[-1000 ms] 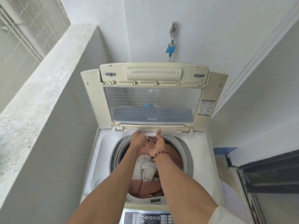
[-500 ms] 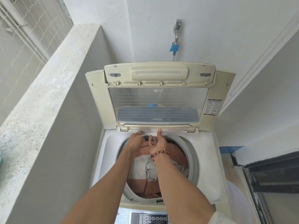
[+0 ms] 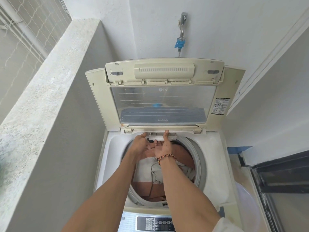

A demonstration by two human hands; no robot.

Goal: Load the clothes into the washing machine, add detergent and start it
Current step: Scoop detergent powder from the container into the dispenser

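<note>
A cream top-loading washing machine stands in front of me with its lid folded up against the wall. Brown and off-white clothes fill the drum. At the back rim a small white detergent drawer sticks out a little. My left hand grips the drawer's left end. My right hand, with a beaded bracelet on its wrist, pinches the drawer front, thumb on top and fingers underneath. Both forearms reach over the drum.
The control panel lies at the near edge of the machine. A concrete ledge runs along the left, and a tap with a blue fitting hangs on the wall behind. A dark-framed door stands at the right.
Both hands stayed at the back rim. The white drawer has slid out from under the lid hinge, and it now shows between my thumbs.
</note>
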